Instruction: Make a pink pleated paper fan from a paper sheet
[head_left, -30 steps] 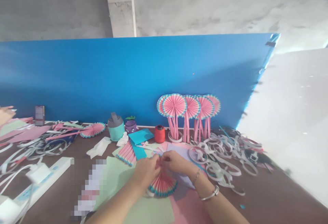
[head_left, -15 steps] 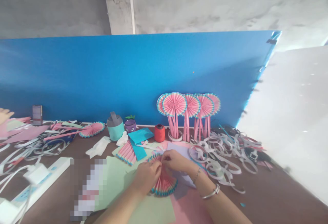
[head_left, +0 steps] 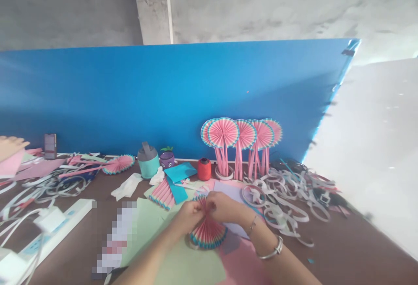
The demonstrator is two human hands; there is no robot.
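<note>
A pink pleated paper fan with a blue edge lies low in the middle of the brown table. My left hand and my right hand both pinch its gathered top, fingers closed and meeting above the pleats. Under the fan lie light green paper and pink paper. My right wrist wears a silver bangle.
Finished pink fans on sticks stand against the blue board. White paper rings and strips litter the right. A red thread spool, teal cup, folded pink pleats and a power strip are nearby. Another person's hand is at far left.
My hands stayed pinched on the fan's top, shifting slightly. At far left another person's hand has lifted a pink sheet.
</note>
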